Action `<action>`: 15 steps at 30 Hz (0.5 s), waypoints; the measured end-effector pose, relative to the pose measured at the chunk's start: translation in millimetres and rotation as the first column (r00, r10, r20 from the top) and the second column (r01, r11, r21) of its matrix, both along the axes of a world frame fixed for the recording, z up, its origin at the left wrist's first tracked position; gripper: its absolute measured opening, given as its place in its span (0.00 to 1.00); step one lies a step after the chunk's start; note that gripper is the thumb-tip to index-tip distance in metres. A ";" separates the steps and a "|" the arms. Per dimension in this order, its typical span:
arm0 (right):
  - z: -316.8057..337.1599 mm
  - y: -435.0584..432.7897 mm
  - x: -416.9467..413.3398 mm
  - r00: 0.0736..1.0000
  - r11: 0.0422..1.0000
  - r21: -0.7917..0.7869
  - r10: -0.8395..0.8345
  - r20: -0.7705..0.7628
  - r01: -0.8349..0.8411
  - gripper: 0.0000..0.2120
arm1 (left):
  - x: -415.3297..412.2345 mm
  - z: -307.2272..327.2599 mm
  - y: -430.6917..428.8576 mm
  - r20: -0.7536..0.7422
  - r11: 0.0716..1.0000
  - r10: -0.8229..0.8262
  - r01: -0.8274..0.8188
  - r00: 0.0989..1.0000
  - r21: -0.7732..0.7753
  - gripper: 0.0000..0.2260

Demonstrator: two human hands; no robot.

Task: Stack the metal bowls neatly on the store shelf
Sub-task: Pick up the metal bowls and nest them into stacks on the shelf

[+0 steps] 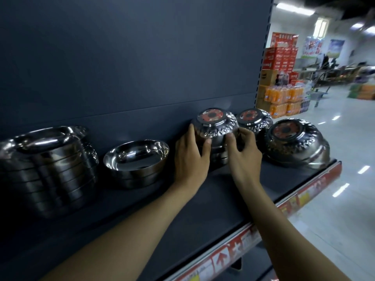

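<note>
left hand and right hand clasp the inverted patterned bowl topping a stack on the shelf, fingers curled round its 9 and 3 o'clock sides.

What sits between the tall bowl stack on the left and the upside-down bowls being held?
A short stack of upright metal bowls, beside the upside-down bowls; head view.

Gleaming metal on a matt, dark shelf
The upside-down bowl shines mirror-bright, with a ridged zigzag band and a glossy red label; the upright bowl is smooth, plain, polished steel.
</note>
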State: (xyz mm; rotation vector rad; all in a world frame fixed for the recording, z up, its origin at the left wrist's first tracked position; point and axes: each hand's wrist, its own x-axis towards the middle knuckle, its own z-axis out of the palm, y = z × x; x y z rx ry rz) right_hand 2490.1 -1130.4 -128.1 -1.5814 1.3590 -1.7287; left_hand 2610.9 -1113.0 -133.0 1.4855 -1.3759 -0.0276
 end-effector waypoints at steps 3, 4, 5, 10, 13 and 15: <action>3.4 8.1 -0.6 0.996 0.999 -0.049 -0.018 0.091 0.022 0.12 | -1.2 1.9 9.5 0.031 0.999 -0.010 0.011 0.999 -0.037 0.29; 4.5 11.5 -1.3 0.994 0.997 -0.067 -0.020 0.107 0.028 0.11 | -1.4 2.0 14.1 0.030 0.999 -0.019 0.020 0.999 -0.042 0.29; 5.8 16.8 -3.1 0.992 0.996 -0.080 -0.027 0.119 0.037 0.11 | -2.0 1.3 21.0 0.031 0.998 -0.036 0.038 0.999 -0.050 0.29; 21.7 59.4 -7.1 0.982 0.995 -0.086 -0.039 0.187 0.056 0.17 | -3.8 3.9 64.1 0.028 0.984 -0.124 0.126 0.992 -0.129 0.26; 29.6 93.3 -5.4 0.980 0.997 -0.072 -0.013 0.197 0.027 0.16 | 3.6 10.0 94.1 -0.040 0.970 -0.186 0.177 0.982 -0.165 0.25; 29.4 115.2 -2.0 0.975 0.998 -0.058 0.023 0.222 -0.010 0.15 | 15.7 12.1 117.5 -0.051 0.965 -0.215 0.204 0.975 -0.166 0.24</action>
